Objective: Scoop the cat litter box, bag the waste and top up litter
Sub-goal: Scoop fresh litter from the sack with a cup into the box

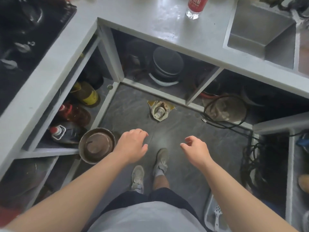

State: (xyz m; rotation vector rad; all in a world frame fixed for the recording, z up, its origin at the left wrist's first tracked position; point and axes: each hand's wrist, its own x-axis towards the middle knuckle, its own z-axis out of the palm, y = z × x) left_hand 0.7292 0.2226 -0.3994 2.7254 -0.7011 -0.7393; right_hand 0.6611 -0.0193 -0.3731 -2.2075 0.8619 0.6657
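I stand on a grey kitchen floor [130, 108] and look down at my feet. My left hand [133, 144] hangs in front of me with loosely curled fingers and holds nothing. My right hand [195, 149] hangs the same way, empty, a little to the right. No litter box, scoop or litter is in view. A small open bag [159, 110] with a white bottle inside sits on the floor near the cabinet base, ahead of both hands.
An L-shaped grey counter [150, 27] wraps the left and far sides, with a sink [260, 36] at the right and a red-labelled bottle [195, 5]. Open shelves hold oil bottles [75, 113] and pots [167, 64]. A metal pot [97, 145] and black cables [250, 156] lie on the floor.
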